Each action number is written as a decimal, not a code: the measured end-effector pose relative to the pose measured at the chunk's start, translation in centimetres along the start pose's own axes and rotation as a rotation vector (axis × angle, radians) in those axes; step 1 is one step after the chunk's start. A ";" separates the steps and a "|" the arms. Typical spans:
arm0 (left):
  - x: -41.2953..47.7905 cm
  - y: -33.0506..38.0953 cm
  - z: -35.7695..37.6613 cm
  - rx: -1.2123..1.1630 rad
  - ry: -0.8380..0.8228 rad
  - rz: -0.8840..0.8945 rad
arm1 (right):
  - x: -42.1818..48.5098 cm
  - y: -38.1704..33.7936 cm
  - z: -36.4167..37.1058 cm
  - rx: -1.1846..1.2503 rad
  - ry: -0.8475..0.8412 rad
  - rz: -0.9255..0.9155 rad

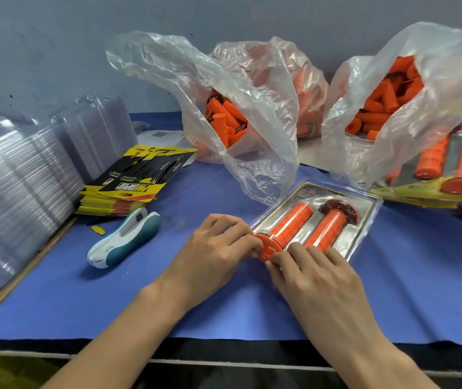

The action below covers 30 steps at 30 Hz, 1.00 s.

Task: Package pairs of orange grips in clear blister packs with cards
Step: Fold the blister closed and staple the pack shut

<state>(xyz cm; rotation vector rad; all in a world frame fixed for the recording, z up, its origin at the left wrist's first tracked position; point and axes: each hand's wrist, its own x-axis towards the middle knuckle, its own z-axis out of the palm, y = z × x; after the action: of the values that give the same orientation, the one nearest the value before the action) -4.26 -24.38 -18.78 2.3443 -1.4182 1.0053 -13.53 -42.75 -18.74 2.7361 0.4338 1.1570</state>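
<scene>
Hands meet at the near end of a clear blister pack (pixel 364 217), which lies on the blue cloth (pixel 420 290) in the head view. The left hand (pixel 218 248) pinches the pack's corner with curled fingers, and the right hand (pixel 316 279) grips the near edge with bent fingers. Two orange grips (pixel 288 223) lie side by side inside the pack. To the left are a stack of cards (pixel 129 186), a stapler (pixel 124 237) and empty packs (pixel 14 178). Behind stand two plastic bags (pixel 252 88) with loose grips.
</scene>
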 end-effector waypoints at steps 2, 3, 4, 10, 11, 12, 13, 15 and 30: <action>0.0 0.1 0.2 0.004 -0.002 -0.010 | -0.1 0.0 0.0 0.000 0.012 0.002; 0.0 0.1 0.3 0.002 -0.005 -0.012 | -0.1 0.0 0.0 0.004 0.019 0.005; -0.1 0.1 0.3 0.000 -0.004 -0.012 | -0.1 0.0 0.1 0.008 0.026 0.006; -0.4 -0.7 0.0 0.015 -0.022 0.012 | 0.0 0.1 0.5 0.013 0.053 0.006; -0.4 -0.7 0.0 0.021 -0.021 0.005 | 0.0 0.1 0.5 0.013 0.055 0.005; -0.4 -0.8 0.0 0.029 -0.017 -0.005 | -0.1 0.1 0.6 0.018 0.055 0.005; -0.3 -0.7 0.0 0.039 -0.010 -0.016 | -0.2 0.1 0.6 0.025 0.054 0.009; -0.1 -0.5 0.0 0.050 -0.002 -0.033 | -0.2 0.0 0.7 0.039 0.048 0.034; 0.1 0.8 -0.4 -0.139 -0.030 -0.095 | -0.5 -0.1 1.2 0.204 0.066 0.120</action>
<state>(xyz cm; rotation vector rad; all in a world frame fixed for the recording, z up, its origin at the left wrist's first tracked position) -5.11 -24.65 -18.54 2.3107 -1.3272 0.8224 -13.02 -42.81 -19.87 2.9407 0.4228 1.3028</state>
